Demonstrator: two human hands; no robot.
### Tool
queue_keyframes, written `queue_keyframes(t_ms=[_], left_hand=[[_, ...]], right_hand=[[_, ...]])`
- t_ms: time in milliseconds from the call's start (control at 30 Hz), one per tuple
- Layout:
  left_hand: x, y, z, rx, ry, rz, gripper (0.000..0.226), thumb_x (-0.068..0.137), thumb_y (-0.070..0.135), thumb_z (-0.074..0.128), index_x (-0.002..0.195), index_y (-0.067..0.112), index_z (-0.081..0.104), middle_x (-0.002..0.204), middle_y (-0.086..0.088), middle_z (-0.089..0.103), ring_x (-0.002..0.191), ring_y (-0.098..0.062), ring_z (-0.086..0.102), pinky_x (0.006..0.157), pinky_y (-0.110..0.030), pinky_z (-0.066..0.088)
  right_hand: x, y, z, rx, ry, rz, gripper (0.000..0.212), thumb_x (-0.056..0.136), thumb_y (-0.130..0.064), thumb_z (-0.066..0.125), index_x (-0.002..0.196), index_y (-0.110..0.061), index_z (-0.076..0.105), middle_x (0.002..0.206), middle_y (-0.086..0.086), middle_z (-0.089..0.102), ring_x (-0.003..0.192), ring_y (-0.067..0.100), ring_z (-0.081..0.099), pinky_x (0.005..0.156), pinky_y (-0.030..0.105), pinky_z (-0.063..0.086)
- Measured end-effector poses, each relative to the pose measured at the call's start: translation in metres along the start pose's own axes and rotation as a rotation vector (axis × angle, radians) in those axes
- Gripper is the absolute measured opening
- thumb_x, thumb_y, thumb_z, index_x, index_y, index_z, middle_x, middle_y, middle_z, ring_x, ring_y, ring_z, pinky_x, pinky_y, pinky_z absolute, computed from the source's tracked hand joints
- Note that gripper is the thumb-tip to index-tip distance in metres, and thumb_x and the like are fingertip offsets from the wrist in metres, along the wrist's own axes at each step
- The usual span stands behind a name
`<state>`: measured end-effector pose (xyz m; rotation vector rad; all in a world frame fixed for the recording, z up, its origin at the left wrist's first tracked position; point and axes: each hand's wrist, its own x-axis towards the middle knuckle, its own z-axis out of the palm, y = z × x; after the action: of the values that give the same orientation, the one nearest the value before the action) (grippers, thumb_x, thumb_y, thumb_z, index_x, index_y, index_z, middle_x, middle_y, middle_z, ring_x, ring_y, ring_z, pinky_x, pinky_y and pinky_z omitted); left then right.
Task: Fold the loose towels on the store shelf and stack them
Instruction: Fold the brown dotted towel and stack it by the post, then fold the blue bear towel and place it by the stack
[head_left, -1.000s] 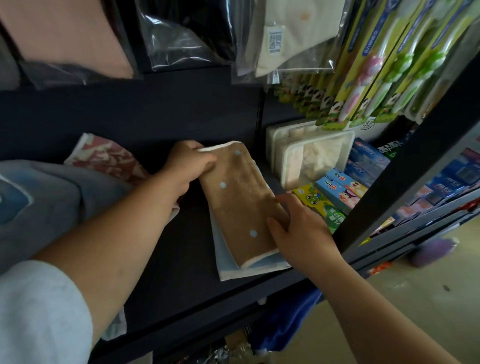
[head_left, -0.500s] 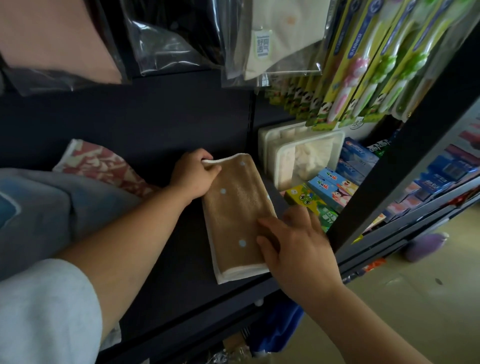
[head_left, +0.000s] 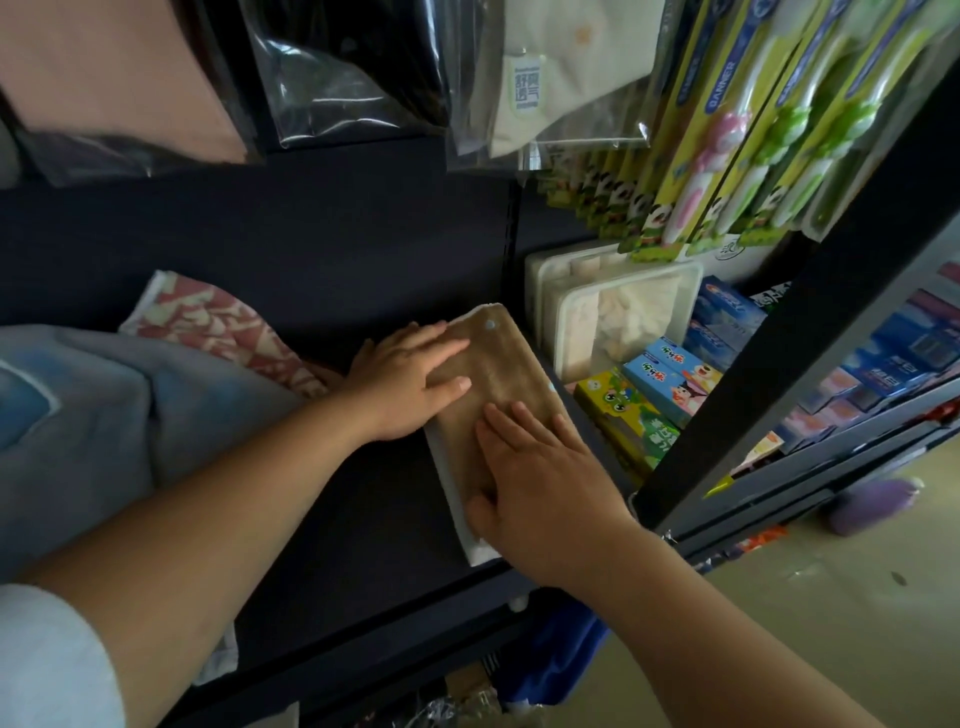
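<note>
Dim, soft light comes from the right, where the pale beige floor (head_left: 831, 623) is brightest. The dark shelf board (head_left: 374, 519) lies in deep shadow. Clear plastic bags (head_left: 337, 78) overhead carry white glare. Wide-angle distortion slants the black upright post (head_left: 805, 312), and the frame edges look soft and blurred.

Toothbrush packs (head_left: 719, 135) hang above a clear lidded box (head_left: 615, 322) and colourful toothpaste cartons (head_left: 675, 382).
</note>
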<state>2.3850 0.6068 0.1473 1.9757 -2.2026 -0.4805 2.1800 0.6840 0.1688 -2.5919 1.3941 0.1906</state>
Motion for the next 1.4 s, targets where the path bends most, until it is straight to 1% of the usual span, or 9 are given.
queue_keyframes(t_ms=[433,567,733,833,967,1100,1167,1267,1400], left_hand=[[-0.014,0.028,-0.002,0.101,0.045,-0.07,0.065,0.099,0.066,0.027,0.158,0.042,0.013,0.17,0.009,-0.002,0.156,-0.017,-0.006,0.123,-0.056,-0.001],[-0.073,0.005,-0.031,0.215,0.211,-0.188,0.066,0.094,0.065,0.044,0.152,0.034,0.037,0.162,0.001,0.03,0.15,-0.024,0.023,0.121,-0.047,0.022],[-0.175,-0.05,-0.044,0.262,0.528,-0.421,0.073,0.075,0.072,0.044,0.119,0.019,0.067,0.117,-0.01,0.066,0.109,-0.038,0.058,0.093,-0.05,0.049],[-0.234,-0.079,-0.033,0.205,0.457,-0.529,0.083,0.069,0.081,0.046,0.125,0.023,0.064,0.126,-0.007,0.064,0.117,-0.034,0.058,0.096,-0.045,0.049],[-0.286,-0.103,-0.01,0.029,0.316,-0.344,0.094,0.075,0.085,0.055,0.151,0.034,0.038,0.151,0.013,0.046,0.137,-0.011,0.045,0.107,-0.037,0.044],[-0.305,-0.121,0.005,-0.049,0.386,-0.299,0.077,0.085,0.06,0.062,0.152,0.029,0.042,0.154,0.008,0.046,0.14,-0.015,0.045,0.109,-0.046,0.043],[-0.308,-0.121,0.001,-0.116,0.48,-0.287,0.055,0.089,0.048,0.057,0.139,0.026,0.06,0.142,0.007,0.058,0.13,-0.011,0.054,0.106,-0.041,0.048],[-0.307,-0.116,-0.011,-0.078,0.543,-0.26,0.039,0.09,0.047,0.053,0.112,0.024,0.076,0.119,0.006,0.072,0.11,-0.008,0.065,0.094,-0.031,0.053],[-0.301,-0.115,-0.022,-0.006,0.616,-0.269,0.031,0.089,0.043,0.054,0.091,0.02,0.074,0.09,0.005,0.071,0.087,-0.015,0.065,0.077,-0.038,0.052]], right_hand=[[-0.005,0.023,-0.011,-0.047,0.024,0.067,0.068,0.102,-0.047,0.025,0.161,-0.019,0.005,0.169,-0.001,-0.002,0.155,0.022,-0.008,0.125,0.047,0.0],[0.002,-0.009,-0.03,-0.027,0.122,-0.028,0.071,0.096,-0.045,0.044,0.158,-0.02,0.021,0.166,0.004,0.017,0.155,0.025,0.003,0.125,0.047,0.006],[0.03,-0.057,-0.025,0.12,0.239,-0.265,0.063,0.093,-0.044,0.051,0.152,-0.024,0.039,0.155,-0.002,0.04,0.149,0.02,0.027,0.122,0.042,0.024],[0.05,-0.089,-0.015,0.229,0.177,-0.442,0.06,0.094,-0.047,0.056,0.149,-0.027,0.043,0.153,-0.002,0.043,0.143,0.019,0.035,0.118,0.037,0.031],[0.055,-0.128,0.004,0.398,-0.06,-0.663,0.088,0.079,-0.075,0.06,0.154,-0.039,0.03,0.161,-0.005,0.028,0.148,0.012,0.024,0.121,0.037,0.026],[0.042,-0.165,0.017,0.252,0.089,-0.724,0.109,0.059,-0.09,0.056,0.153,-0.044,0.023,0.163,-0.001,0.015,0.151,0.02,0.008,0.122,0.046,0.014],[0.038,-0.179,0.02,0.193,0.211,-0.74,0.097,0.062,-0.08,0.063,0.147,-0.042,0.036,0.157,0.001,0.029,0.146,0.026,0.024,0.118,0.049,0.024],[0.04,-0.185,0.023,0.243,0.333,-0.782,0.043,0.074,-0.048,0.069,0.114,-0.033,0.07,0.128,-0.004,0.06,0.116,0.025,0.055,0.097,0.046,0.049],[0.038,-0.179,0.009,0.53,0.34,-0.75,0.017,0.094,-0.025,0.059,0.082,-0.018,0.07,0.078,-0.007,0.064,0.075,0.013,0.058,0.069,0.034,0.048]])
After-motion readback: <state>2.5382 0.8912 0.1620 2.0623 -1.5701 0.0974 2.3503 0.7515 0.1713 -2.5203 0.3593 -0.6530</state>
